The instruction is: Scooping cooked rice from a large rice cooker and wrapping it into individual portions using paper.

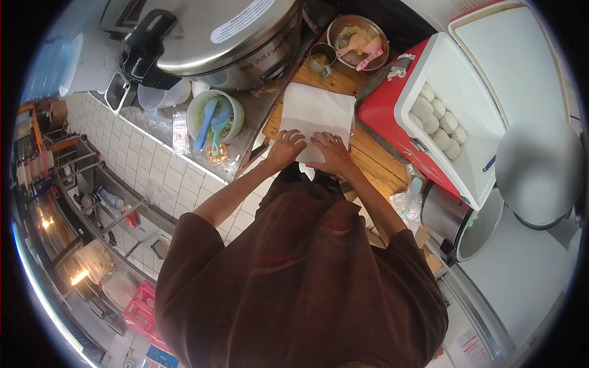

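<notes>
White paper sheets lie on the wooden table before me, their near part folded or curled towards my body. My left hand rests on the near left edge of the paper, fingers bent and apart. Beside it, my right hand lies with spread fingers on the near right part. Neither hand is seen to grip anything; the undersides of the fingers are hidden. Beyond the paper stand a metal cup and a steel bowl with pale food, an orange scoop and a pink scoop.
At right, an open red cooler holds several pale round dough balls. A large metal pressure cooker stands at upper left. Near it, a white tub holds green food and blue utensils. A steel pot stands below the cooler.
</notes>
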`<state>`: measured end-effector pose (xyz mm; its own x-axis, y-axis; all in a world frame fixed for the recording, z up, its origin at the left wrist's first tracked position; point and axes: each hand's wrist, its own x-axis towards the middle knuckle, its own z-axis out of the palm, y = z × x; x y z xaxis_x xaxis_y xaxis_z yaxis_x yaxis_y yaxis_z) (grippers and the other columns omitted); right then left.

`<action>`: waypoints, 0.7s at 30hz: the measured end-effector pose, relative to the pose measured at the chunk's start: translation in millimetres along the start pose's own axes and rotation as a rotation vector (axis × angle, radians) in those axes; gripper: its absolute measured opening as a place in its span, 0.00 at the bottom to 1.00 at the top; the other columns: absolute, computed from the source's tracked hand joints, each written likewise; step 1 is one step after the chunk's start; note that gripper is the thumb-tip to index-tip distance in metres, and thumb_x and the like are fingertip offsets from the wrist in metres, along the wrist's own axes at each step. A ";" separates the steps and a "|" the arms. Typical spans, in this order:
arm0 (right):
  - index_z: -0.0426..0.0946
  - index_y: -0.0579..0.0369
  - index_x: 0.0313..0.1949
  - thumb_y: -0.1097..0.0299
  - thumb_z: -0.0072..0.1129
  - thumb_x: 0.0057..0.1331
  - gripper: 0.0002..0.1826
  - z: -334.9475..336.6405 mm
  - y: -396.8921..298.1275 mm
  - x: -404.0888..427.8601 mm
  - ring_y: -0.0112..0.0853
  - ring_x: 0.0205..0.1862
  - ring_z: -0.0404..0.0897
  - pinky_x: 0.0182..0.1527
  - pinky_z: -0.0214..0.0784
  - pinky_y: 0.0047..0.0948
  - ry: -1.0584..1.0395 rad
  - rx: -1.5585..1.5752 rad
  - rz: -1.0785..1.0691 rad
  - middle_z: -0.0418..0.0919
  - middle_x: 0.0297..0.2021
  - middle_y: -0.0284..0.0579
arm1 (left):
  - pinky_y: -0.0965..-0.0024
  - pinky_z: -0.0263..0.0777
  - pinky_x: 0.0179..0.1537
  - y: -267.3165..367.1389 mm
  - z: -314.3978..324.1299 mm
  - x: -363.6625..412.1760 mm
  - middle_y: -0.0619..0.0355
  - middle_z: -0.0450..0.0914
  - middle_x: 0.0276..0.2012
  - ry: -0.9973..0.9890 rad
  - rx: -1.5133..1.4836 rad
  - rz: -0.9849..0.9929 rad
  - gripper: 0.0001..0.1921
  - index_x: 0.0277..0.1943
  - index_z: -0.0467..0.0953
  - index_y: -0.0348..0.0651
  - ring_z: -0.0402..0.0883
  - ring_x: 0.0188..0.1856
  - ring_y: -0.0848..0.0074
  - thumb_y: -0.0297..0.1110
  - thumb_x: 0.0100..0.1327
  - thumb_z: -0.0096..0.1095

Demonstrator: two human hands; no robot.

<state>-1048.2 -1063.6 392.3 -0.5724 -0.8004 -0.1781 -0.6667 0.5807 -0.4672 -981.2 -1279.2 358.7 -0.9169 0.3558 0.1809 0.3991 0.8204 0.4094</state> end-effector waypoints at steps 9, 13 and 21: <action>0.79 0.61 0.37 0.52 0.66 0.61 0.21 32.9 77.6 41.8 0.43 0.43 0.80 0.45 0.71 0.36 -0.088 0.446 0.300 0.82 0.38 0.51 | 0.61 0.72 0.37 -60.4 30.6 38.4 0.46 0.82 0.28 -0.297 -0.678 -0.395 0.10 0.38 0.80 0.36 0.82 0.33 0.59 0.35 0.61 0.65; 0.78 0.63 0.33 0.54 0.68 0.60 0.20 34.7 85.2 41.7 0.41 0.34 0.80 0.41 0.71 0.36 -0.176 0.611 0.324 0.81 0.30 0.52 | 0.65 0.72 0.37 -88.8 37.8 28.6 0.49 0.83 0.27 -0.343 -0.849 -0.334 0.11 0.39 0.81 0.35 0.81 0.31 0.67 0.34 0.57 0.69; 0.81 0.58 0.34 0.63 0.69 0.56 0.12 35.2 79.5 39.0 0.43 0.37 0.82 0.41 0.72 0.39 -0.043 0.377 0.358 0.83 0.32 0.53 | 0.61 0.78 0.37 -82.3 40.0 28.2 0.48 0.85 0.31 -0.369 -0.362 -0.541 0.12 0.40 0.84 0.39 0.85 0.35 0.63 0.37 0.57 0.69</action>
<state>-1106.8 -1053.9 317.8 -0.7075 -0.5718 -0.4154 -0.2102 0.7313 -0.6488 -1040.0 -1318.8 294.3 -0.9012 0.1238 -0.4153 -0.1905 0.7475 0.6363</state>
